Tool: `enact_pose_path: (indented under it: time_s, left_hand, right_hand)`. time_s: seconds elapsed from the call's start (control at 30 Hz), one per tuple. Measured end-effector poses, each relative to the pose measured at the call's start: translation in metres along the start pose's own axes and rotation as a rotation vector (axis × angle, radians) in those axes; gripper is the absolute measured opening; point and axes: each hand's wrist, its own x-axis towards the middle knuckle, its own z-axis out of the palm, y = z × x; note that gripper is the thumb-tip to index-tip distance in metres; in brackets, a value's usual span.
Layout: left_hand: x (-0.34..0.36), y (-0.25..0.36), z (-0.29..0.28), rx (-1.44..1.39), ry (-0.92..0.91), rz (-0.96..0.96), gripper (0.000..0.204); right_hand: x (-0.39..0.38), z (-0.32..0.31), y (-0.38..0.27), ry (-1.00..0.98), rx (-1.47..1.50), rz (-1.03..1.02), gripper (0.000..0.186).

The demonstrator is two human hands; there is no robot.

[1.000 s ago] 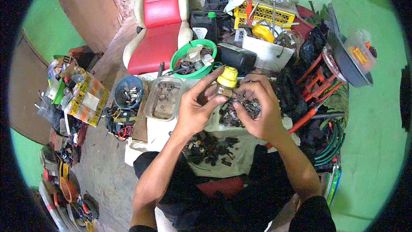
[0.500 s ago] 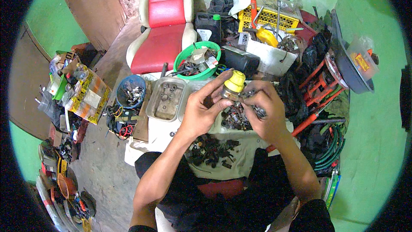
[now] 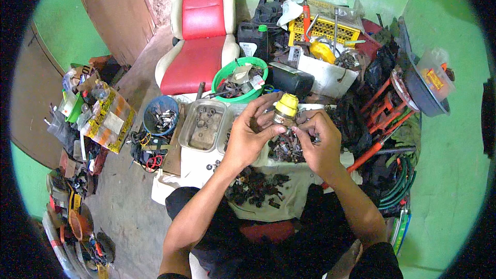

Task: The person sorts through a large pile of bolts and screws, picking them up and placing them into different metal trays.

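My left hand [image 3: 249,137] is closed around a small container [image 3: 285,110] with a yellow top and a grimy lower part. My right hand [image 3: 320,144] is pinched at the container's lower right; whatever lies between its fingertips is too small to make out. Beneath both hands is a plastic tray of small metal parts [image 3: 283,152]. To the left, a clear tray [image 3: 201,121] holds a few washers and nuts. A dark pile of small parts [image 3: 256,188] lies on a pale cloth just in front of me.
A red-and-white seat [image 3: 192,62], green basin [image 3: 223,74] and blue bucket [image 3: 160,115] stand behind and left. A yellow crate [image 3: 351,33], black jerrycan [image 3: 250,41], red metal frame [image 3: 380,106] and grey basin [image 3: 429,106] are behind and right. A cluttered taped box [image 3: 111,116] sits far left.
The whole scene sits slightly lower and further right in view as the camera shifts. The container moved with my hands. My right fingers now pinch at its base.
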Motion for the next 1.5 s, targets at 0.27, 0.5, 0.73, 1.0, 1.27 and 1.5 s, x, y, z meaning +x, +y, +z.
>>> enact_pose_path:
  time_s: [0.27, 0.5, 0.73, 1.0, 1.27, 1.5]
  left_hand:
    - [-0.003, -0.011, -0.005, 0.044, 0.136, -0.067, 0.03]
    - [-0.002, -0.01, -0.008, 0.282, 0.167, -0.154, 0.028]
    - [-0.001, 0.0, -0.001, 0.114, 0.203, -0.159, 0.029]
    - [-0.004, -0.015, -0.01, 0.112, 0.161, -0.068, 0.03]
    - [-0.003, -0.015, -0.004, 0.145, 0.15, -0.039, 0.03]
    - [-0.001, -0.011, -0.002, 0.194, 0.183, 0.099, 0.028]
  right_hand:
    - [0.005, -0.002, 0.005, -0.206, 0.479, 0.274, 0.02]
    - [0.0, 0.006, -0.003, -0.064, 0.241, 0.233, 0.026]
    - [0.002, 0.008, -0.003, 0.074, 0.044, -0.119, 0.015]
    - [0.008, -0.007, 0.005, -0.523, 0.872, 0.722, 0.026]
    - [-0.003, 0.006, 0.008, -0.047, -0.014, -0.109, 0.026]
    - [0.006, -0.008, 0.003, -0.392, 0.769, 0.696, 0.026]
